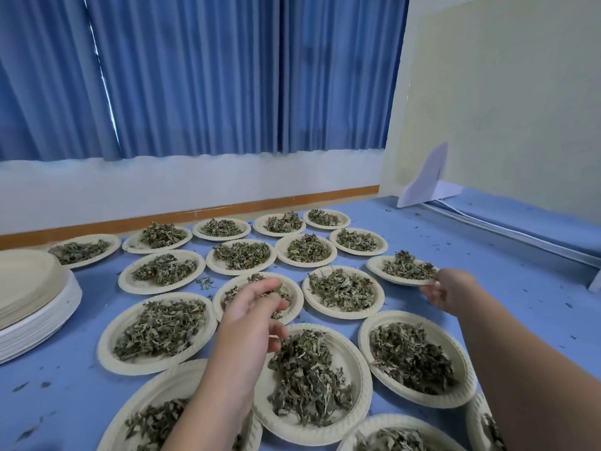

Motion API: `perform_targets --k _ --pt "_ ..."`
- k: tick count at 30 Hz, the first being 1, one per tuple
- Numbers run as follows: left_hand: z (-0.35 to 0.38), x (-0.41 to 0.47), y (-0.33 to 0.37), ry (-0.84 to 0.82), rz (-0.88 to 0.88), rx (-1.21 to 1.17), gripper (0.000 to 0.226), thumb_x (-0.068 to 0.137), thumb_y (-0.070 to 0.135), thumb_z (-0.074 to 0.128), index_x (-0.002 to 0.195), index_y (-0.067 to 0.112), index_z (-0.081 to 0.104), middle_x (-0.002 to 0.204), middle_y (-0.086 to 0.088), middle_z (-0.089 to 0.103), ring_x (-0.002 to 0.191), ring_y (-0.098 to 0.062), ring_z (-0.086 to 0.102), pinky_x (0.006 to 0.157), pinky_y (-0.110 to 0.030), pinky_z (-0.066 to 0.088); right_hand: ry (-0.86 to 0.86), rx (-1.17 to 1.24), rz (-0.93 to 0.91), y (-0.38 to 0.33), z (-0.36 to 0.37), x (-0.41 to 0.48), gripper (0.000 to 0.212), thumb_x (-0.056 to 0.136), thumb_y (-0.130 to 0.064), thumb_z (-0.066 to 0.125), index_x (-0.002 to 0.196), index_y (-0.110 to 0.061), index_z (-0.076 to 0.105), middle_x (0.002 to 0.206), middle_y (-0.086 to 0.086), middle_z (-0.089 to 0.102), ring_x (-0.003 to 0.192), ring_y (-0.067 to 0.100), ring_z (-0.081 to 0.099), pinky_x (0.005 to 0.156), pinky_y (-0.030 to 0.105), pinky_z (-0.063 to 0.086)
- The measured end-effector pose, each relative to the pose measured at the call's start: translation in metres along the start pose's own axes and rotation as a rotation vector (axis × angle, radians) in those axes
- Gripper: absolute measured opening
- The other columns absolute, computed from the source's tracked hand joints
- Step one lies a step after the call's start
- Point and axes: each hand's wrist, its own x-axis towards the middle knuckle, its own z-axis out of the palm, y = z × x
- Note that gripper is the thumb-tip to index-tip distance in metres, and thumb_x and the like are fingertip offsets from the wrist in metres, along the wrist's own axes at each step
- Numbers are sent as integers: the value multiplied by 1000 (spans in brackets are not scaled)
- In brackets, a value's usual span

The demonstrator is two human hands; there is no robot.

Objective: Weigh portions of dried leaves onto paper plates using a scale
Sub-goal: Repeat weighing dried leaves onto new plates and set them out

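Observation:
Several cream paper plates heaped with dried green leaves cover the blue table. My right hand (pixel 447 292) pinches the near rim of the far-right plate (pixel 377 266), which carries a small leaf heap (pixel 406 266). My left hand (pixel 252 309) hovers over a middle plate (pixel 297 296) with its fingers loosely curled around a few dried leaves. In front of it lies a plate (pixel 364 379) with a big leaf pile (pixel 309 375). No scale is in view.
A tall stack of unused paper plates (pixel 32 301) stands at the left edge. A beige upright board (pixel 507 102) with a white paper foot (pixel 426 180) borders the right. Leaf crumbs dot the blue table (pixel 504 288). Blue curtains hang behind.

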Motion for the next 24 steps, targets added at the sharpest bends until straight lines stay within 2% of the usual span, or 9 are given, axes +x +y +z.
perform_targets --k 2,5,8,10,12,15,19,24 --pt "2 -1 0 -10 -5 -8 23 95 13 55 97 30 70 89 -3 72 54 -13 56 54 -29 43 -4 -10 23 -2 2 -1 29 99 -7 43 127 -3 42 106 22 64 42 21 58 40 23 48" --pt "5 -4 0 -30 -5 -2 22 95 14 55 96 30 71 87 -1 71 56 -14 56 53 -28 43 -44 -40 28 -3 4 -15 36 99 -10 46 133 -4 36 86 24 60 55 29 62 45 31 53" --pt "8 -6 1 -45 0 11 21 95 17 56 94 31 72 88 -1 71 58 -14 57 55 -29 44 -66 -136 8 -2 1 -31 40 100 -13 46 136 -1 34 94 29 64 46 30 64 33 30 50" --pt "8 -9 5 -59 8 6 21 95 17 56 94 31 72 88 -1 71 58 -13 58 55 -28 45 -83 -171 -10 -2 -2 -42 39 101 -14 46 135 2 35 101 29 66 43 28 64 32 29 49" --pt "8 -13 13 -77 21 -13 22 94 16 56 95 31 72 87 -2 71 57 -13 58 53 -26 45 -104 -169 -30 -3 -4 -55 35 101 -13 47 131 4 38 98 27 66 41 24 64 32 26 48" --pt "1 -20 27 -84 44 -54 24 95 14 54 95 29 73 83 -2 70 57 -12 57 50 -25 44 -171 -100 -73 -6 1 -83 32 100 -10 45 130 1 40 86 25 66 54 25 66 38 31 54" --pt "-23 -32 41 -22 57 -127 31 97 11 51 87 26 76 77 -1 69 53 -11 54 47 -25 42 -322 -62 -121 -9 20 -125 22 99 -6 43 119 3 46 84 23 68 53 23 67 41 28 54" --pt "-82 -57 62 72 102 -66 24 96 9 50 96 19 73 73 0 66 50 -13 51 45 -24 39 -529 -16 -158 -8 61 -190 20 98 -7 48 117 0 50 87 20 70 72 26 68 56 31 58"
